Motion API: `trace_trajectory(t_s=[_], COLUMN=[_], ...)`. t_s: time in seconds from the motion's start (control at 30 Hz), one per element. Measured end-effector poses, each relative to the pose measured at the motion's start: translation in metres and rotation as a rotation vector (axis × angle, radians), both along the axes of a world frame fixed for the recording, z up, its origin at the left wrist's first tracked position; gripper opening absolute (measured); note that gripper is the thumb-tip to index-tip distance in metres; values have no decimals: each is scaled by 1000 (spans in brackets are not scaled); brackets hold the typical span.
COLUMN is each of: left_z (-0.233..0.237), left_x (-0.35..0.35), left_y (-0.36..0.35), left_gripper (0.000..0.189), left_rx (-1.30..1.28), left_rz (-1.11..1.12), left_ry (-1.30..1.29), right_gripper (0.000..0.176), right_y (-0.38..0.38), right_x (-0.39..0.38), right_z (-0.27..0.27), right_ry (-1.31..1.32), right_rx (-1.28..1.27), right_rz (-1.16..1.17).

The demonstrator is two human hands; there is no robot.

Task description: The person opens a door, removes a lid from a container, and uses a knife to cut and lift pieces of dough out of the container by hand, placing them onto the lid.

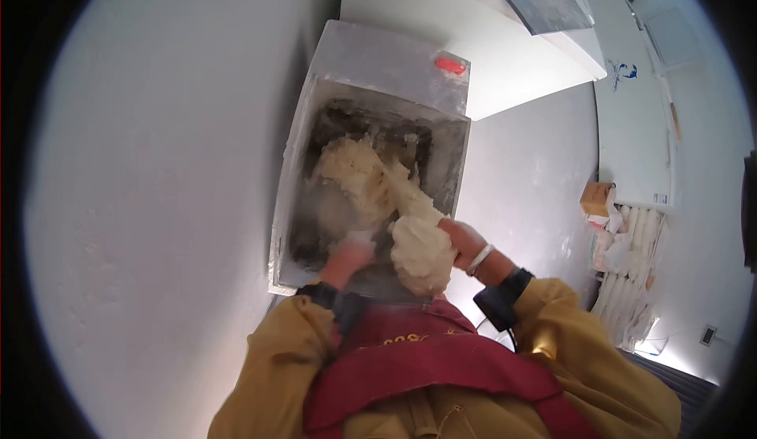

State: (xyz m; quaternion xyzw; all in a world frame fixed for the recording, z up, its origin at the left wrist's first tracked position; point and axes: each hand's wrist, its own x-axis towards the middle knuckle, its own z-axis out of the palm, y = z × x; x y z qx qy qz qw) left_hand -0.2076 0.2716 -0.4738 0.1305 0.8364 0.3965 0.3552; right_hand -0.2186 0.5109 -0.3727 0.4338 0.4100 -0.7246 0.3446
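Tight inside the metal tub: the dough mass fills most of its far half and a lump of dough hangs over the near right rim. That leaves only the near left pocket, where the left hand sits, while the right hand stays outside at the rim. Left side is blocked by the wall just beside the tub and the far side by the machine housing and white cabinet, so the open room is to the right over the floor, with the stacked sacks well apart.
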Motion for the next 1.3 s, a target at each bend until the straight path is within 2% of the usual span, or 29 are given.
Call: trace_trajectory(t_s=[0.1,0.17,0.27,0.37,0.47,0.57,0.67,0.77,0.87,0.97,1.07,1.17,1.27,1.3], left_z=[39,65,99,65,-9,-22,-29,9,-12,-29,-81,23,-9,-9], left_x=[-3,3,-19,-40,-55,-73,-64,-41,-47,-65,-30,-29,1,-8], left_y=[-35,-58,-59,-43,13,44,24,6,21,35,32,14,3,11], left_gripper=[44,40,41,43,42,43,45,45,47,49,51,51,51,51], left_rx=[2,5,-110,-14,-78,-117,91,-164,-125,-195,-58,-36,-43,-85], left_rz=[119,276,385,285,45,57,65,7,-19,-134,-38,59,-141,-167], left_ry=[-24,130,94,226,344,217,276,80,74,92,278,-262,-135,-198], right_gripper=[27,28,29,30,31,33,35,35,35,35,36,36,36,36], right_y=[-4,-4,-5,-3,-12,-10,-9,-4,-7,-4,-7,1,6,4], right_x=[10,14,20,26,38,39,38,38,39,37,39,47,49,51], right_z=[5,8,4,7,11,9,23,32,30,27,39,36,45,39], right_ry=[57,84,143,187,181,157,158,123,93,84,123,92,91,94], right_rx=[-20,-30,-54,-63,-17,-8,-29,-65,-64,-29,-56,-60,-144,-156], right_rz=[-42,-68,-42,-41,-78,0,-23,-36,-60,-47,-33,-68,-141,-151])
